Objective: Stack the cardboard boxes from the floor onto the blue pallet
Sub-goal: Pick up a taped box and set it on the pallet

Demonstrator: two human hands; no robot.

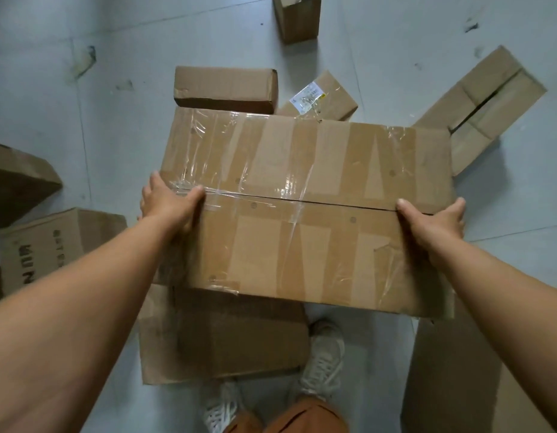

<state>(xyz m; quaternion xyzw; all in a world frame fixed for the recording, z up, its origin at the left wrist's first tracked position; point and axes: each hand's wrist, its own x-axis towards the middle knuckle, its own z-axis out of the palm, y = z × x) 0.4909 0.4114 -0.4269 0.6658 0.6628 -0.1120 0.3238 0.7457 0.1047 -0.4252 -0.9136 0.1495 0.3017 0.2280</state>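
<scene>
A large cardboard box (302,207), its top covered in clear tape, fills the middle of the view above the floor. My left hand (171,201) grips its left side, thumb lying on the top by the centre seam. My right hand (433,220) grips the right side, thumb also on top. The fingers of both hands go down the box's sides out of sight. The blue pallet is not in view.
Several more boxes lie on the pale floor: a long one (225,89) and a labelled one (320,98) behind, a flattened one (483,110) at right, a printed one (46,245) at left, another (224,335) under the held box. My feet (324,357) stand below.
</scene>
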